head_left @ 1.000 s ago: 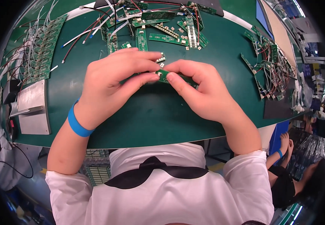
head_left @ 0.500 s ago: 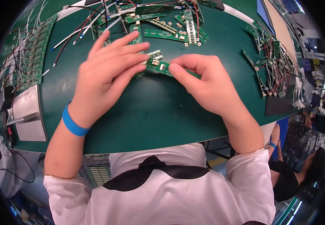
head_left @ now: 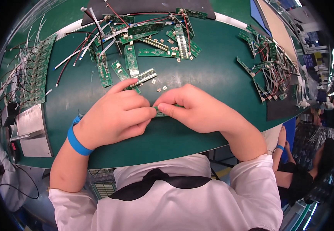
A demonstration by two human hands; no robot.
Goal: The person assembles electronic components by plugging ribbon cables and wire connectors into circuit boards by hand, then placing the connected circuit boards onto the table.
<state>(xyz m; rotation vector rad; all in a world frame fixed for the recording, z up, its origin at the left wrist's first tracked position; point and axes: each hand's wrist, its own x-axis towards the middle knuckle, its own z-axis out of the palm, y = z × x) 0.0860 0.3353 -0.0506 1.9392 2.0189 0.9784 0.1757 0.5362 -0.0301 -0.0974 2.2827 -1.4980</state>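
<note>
A narrow green circuit board point(head_left: 160, 112) is held between my hands above the green table. My right hand point(head_left: 194, 109) pinches it between thumb and index finger and covers its right part. The fingers of my left hand point(head_left: 118, 115) are curled and closed at the board's left end, with the index finger stretched forward. Just beyond the left hand lies another board with a row of pale components point(head_left: 147, 76), crossing a green strip board point(head_left: 120, 71). A few small white connectors point(head_left: 165, 88) lie loose in front of my hands.
Several boards with red, white and black wires point(head_left: 143, 29) are heaped at the back. A wired board bundle point(head_left: 269, 65) lies at the right, a large wired panel point(head_left: 40, 73) at the left. A metal plate point(head_left: 34, 134) sits near the left edge. Another person point(head_left: 296, 179) is at the right.
Both hands have come nearer to my body with the circuit board. My left hand's spread fingers have curled in at the board's left end. The view has shifted slightly.
</note>
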